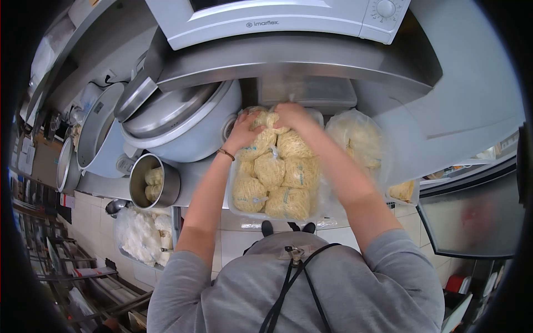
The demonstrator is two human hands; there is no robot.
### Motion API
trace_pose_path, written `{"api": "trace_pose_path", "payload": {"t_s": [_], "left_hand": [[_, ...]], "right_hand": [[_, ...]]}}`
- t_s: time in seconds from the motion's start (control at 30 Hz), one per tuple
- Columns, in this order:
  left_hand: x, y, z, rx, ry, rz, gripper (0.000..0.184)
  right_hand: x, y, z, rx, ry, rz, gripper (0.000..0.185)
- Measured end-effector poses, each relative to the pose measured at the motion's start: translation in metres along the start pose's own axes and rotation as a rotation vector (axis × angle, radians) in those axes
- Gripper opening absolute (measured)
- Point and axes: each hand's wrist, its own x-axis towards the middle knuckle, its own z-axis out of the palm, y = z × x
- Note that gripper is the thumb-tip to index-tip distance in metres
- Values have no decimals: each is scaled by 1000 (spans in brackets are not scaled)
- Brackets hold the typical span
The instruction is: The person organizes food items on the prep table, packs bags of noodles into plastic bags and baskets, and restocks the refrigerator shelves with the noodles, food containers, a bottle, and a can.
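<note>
A clear plastic container holds several plastic-wrapped bundles of pale yellow noodles. At its far end, my left hand rests against the bundles with its fingers spread. Beside it my right hand lies on the far bundles, fingers curled over a noodle bundle; its fingertips are partly hidden. The two hands are close together on either side of that bundle.
A steel pot with similar bundles and a large lidded cooker stand left. To the right is a plastic bag. Above are a steel shelf and a microwave. A lidded clear box sits behind.
</note>
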Motion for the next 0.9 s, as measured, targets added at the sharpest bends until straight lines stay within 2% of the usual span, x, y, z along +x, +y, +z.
{"api": "trace_pose_path", "payload": {"t_s": [0.03,0.07,0.13,0.17,0.23,0.27,0.37,0.4,0.47,0.57,0.63,0.77,0.8,0.83,0.87,0.9], "left_hand": [[3,3,4,147,36,26,46],[12,4,3,144,38,32,46],[22,26,-9,74,-102,-206,42],[25,37,-7,74,-102,-194,42],[41,61,0,148,102,27,39],[46,70,5,143,109,33,39],[47,82,24,336,1,353,33],[47,83,23,337,2,355,33],[45,83,19,306,-263,188,25],[43,71,20,175,-203,171,18],[45,70,14,138,-216,128,19],[48,55,21,60,-261,74,23],[46,56,29,58,-276,77,23],[43,61,40,248,-233,114,24],[37,66,49,435,-186,155,26],[37,67,50,427,-201,168,26]], "right_hand": [[5,-3,8,-143,28,74,55],[9,0,9,-145,32,79,55],[8,7,14,-28,84,26,49],[7,20,6,-30,91,35,49],[2,58,-19,706,-65,124,47],[-2,68,-20,699,-58,126,47],[-11,83,1,251,22,113,55],[-16,77,1,251,25,113,55],[-34,50,-5,255,82,139,52],[-25,52,12,294,127,240,44],[-13,70,25,259,146,302,35],[-11,93,31,212,70,382,28],[-10,94,35,176,202,300,27],[-17,89,31,137,332,223,26],[-24,88,22,118,327,180,27],[-36,80,6,100,322,138,29]]}}
